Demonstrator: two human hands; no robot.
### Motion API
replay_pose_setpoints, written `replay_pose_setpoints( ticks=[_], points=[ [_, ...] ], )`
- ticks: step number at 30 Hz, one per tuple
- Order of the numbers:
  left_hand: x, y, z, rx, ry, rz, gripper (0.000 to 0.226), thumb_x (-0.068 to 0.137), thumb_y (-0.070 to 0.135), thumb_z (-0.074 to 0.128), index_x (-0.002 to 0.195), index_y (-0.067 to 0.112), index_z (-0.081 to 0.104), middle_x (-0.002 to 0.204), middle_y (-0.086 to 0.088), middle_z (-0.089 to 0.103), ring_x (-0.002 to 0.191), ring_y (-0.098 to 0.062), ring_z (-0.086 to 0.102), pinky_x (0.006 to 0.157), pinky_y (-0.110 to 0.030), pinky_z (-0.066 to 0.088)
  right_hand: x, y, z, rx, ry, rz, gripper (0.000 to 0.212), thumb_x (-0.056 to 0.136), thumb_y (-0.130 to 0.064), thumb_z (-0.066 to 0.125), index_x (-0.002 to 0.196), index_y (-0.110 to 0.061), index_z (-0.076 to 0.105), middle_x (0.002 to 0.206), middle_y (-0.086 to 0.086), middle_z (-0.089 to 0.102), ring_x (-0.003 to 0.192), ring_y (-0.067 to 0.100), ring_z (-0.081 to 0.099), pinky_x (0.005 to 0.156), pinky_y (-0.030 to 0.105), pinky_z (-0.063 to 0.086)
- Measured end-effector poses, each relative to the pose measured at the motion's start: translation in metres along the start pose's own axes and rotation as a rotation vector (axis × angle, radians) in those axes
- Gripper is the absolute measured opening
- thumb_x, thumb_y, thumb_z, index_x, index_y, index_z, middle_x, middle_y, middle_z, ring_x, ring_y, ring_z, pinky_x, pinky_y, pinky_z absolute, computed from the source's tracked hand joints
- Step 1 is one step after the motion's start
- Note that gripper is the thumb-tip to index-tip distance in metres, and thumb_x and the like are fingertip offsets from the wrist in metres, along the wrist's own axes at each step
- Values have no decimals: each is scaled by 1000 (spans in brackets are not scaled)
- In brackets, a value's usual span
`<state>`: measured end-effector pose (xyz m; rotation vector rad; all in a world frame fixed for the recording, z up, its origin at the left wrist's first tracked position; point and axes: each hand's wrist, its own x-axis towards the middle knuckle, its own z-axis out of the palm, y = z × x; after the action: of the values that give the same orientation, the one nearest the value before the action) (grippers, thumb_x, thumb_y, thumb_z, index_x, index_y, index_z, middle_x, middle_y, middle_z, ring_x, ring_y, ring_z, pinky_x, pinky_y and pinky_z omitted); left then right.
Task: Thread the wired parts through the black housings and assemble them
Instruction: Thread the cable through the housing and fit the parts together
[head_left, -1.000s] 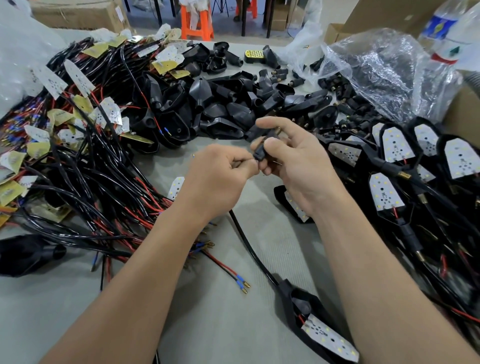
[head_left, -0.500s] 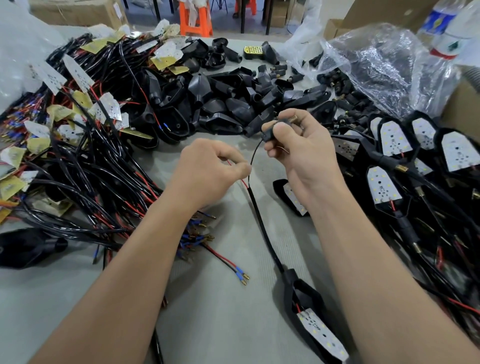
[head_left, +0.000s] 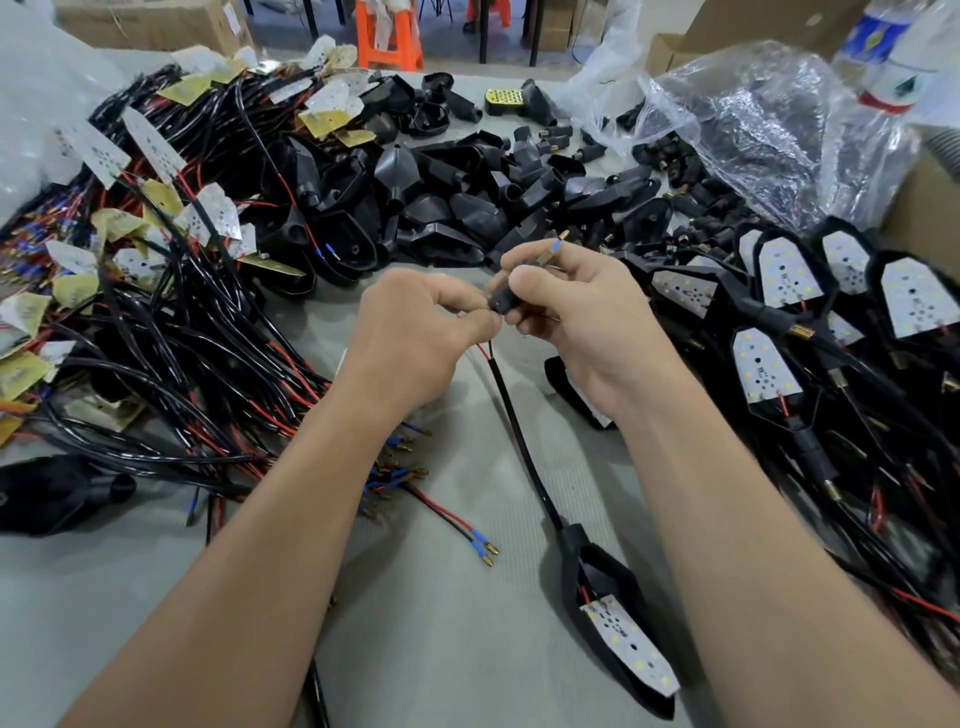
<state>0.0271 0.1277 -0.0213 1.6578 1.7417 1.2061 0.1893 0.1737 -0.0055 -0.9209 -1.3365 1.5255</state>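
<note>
Grey counter (head_left: 441, 623) fills the frame, heavily loaded. Wired boards (head_left: 171, 322) lie in a tangled heap at left; loose black housings (head_left: 441, 208) are piled at upper centre; assembled units (head_left: 789, 275) lie in rows at right, below a clear plastic bag (head_left: 769, 119).

Both forearms reach in from the lower edge and meet at mid-frame. Left hand (head_left: 410, 338): fingers curled, pinching thin red and black leads at their tips. Right hand (head_left: 587, 317): thumb and curled fingers gripping a small black housing (head_left: 503, 301), just beside the left fingertips.

One black cable (head_left: 519, 441) runs from between the hands down to a lamp housing (head_left: 613, 613) at lower centre, lying on the counter with its white board facing up. A brass terminal (head_left: 558, 244) with a blue sleeve protrudes above the right hand.
</note>
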Motion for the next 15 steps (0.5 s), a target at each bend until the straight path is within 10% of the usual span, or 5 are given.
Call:
replay_pose_setpoints(
  ticks=[15],
  points=[
    [-1,1,1,61,19,51,15,79,29,83,69,39,78,87,32,73,86,14,63,74,0,37,2,-3,-10,6,-33,115,17,100,-5,52,104,-8,69,91,13,74,66,19,59,64,28,46]
  ],
)
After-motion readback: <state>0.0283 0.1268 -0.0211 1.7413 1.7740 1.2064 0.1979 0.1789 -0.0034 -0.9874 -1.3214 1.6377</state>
